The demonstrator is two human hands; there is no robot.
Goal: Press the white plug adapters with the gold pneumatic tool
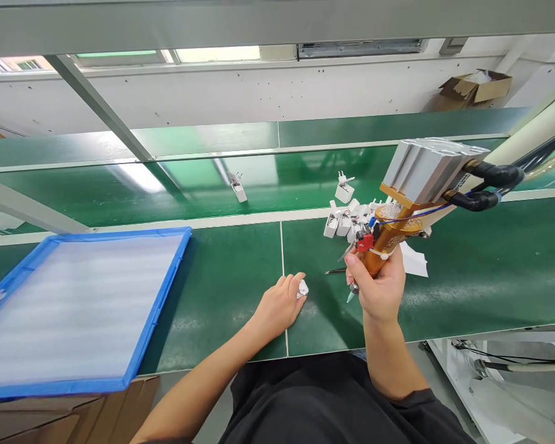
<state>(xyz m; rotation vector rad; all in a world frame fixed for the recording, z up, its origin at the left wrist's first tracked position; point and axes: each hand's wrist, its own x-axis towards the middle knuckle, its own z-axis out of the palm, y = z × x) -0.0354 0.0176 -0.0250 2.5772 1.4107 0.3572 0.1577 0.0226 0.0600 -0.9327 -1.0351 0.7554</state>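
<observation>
In my left hand [280,302], fingers wrapped round it, is a small white plastic housing [303,288], held down at the green bench top; most of it is hidden by the hand. My right hand [380,285] grips the gold-coloured barrel of a pneumatic dispensing gun [393,237], the thumb beside its red switch. The gun's teal nozzle tip [350,297] points down to the right of the housing, apart from it. Just behind the nozzle lies a dark, thin pointed tool [335,271], partly hidden by the right hand. Several white plug housings with small parts in them [345,223] are heaped beyond the gun.
A blue-rimmed tray [158,296] with a white lining stands at the left. Two white plug pieces sit farther back, one alone on the green surface [238,188]. White paper [414,260] lies right of the gun. Black hoses [494,179] trail off right from its silver cylinder.
</observation>
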